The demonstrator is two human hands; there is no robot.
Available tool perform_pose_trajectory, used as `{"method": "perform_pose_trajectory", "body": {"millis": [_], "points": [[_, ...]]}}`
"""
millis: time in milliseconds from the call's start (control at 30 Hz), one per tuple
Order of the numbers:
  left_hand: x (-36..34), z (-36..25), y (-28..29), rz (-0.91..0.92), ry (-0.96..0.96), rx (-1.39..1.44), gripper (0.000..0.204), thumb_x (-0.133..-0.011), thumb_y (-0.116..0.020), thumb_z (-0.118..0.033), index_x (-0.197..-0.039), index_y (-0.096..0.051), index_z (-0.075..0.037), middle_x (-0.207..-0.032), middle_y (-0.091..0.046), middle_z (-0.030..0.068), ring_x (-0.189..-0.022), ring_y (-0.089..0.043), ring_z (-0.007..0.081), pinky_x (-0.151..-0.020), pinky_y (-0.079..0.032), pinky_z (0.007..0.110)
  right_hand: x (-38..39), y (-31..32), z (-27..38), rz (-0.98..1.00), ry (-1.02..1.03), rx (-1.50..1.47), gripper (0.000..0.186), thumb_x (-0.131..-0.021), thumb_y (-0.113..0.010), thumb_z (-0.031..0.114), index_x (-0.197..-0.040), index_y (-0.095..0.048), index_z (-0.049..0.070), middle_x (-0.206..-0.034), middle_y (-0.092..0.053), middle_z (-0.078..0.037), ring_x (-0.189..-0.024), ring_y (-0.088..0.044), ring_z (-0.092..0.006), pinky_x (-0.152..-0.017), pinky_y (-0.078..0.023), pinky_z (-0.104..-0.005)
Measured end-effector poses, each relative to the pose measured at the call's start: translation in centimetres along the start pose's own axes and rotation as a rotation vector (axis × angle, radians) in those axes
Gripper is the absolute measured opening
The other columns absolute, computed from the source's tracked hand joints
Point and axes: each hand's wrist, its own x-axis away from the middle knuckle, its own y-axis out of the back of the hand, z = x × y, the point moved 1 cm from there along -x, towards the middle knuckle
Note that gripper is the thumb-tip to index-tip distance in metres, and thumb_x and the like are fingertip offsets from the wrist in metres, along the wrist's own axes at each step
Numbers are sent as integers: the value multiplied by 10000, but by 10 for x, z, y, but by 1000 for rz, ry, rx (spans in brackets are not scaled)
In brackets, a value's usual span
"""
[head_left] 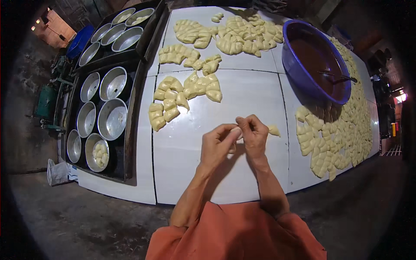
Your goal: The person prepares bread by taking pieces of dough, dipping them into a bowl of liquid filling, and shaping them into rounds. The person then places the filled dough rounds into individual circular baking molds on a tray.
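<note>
Both hands, left (218, 141) and right (253, 134), pinch one dough piece (236, 132) shut (filling bowl (299, 73) nearby), sealing step; next needs a firm crimp.

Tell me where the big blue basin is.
In the head view, the blue basin sits at the table's far right, holding brown filling, with dough pieces spread beside it.

White tiled worktable (242, 182) is filling the middle, dark seams running across it. Grey concrete floor (86, 221) is showing below and left. A dim wall (21, 130) is sitting at left, a green machine (45, 102) standing against it. Bright lamps are glowing at far right (401, 97) and upper left (34, 27).
</note>
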Motion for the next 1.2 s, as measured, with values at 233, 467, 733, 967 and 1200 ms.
{"method": "perform_pose_trajectory", "body": {"millis": [233, 467, 733, 967, 1200], "points": [[4, 4, 9, 125, 175, 167, 322, -988, -614, -212, -1175, -670, 44, -1016, -719, 122, -902, -688, 174, -783, -552, 281, 39, 35, 29, 224, -212, -282, 272, -907, -707, 92, -1148, -631, -9, -1054, -637, -80, -915, -627, -128, -746, -544, -252], [9, -1, 36, 280, -198, -839, 789, -744, -804, -220, -1443, -456, -101, -1412, -498, 147, -1211, -568, 366, -955, -508, 431, 25, 57, -14, 379, -339, -14, 370, -886, -655, 99, -1226, -589, -32, -999, -628, -81, -861, -614, -117, -743, -520, -243], [5, 8, 14, 230, -273, -711, 287, -793, -649, -58, -1075, -608, -23, -962, -604, 179, -846, -613, 404, -734, -494, 482, 33, 25, -13, 315, -311, -23, 394, -921, -615, 108, -1287, -544, -20, -1042, -611, -96, -897, -596, -133, -800, -517, -260], [56, 0, 28, 238, -151, -793, 547, -823, -720, -168, -1320, -528, -48, -1206, -589, 216, -940, -639, 435, -810, -528, 484, 47, 15, 2, 546, -320, 216, 370, -925, -649, 209, -1212, -598, -18, -1018, -677, -138, -868, -661, -235, -819, -527, -355], [28, -11, 67, 38, -79, -926, 550, -889, -689, -181, -1390, -499, -58, -1413, -524, 213, -1141, -625, 373, -940, -520, 436, -40, -32, 12, 162, 198, 549, 302, -888, -674, 205, -1125, -646, 21, -1177, -618, -160, -990, -654, -357, -848, -531, -424]]}}
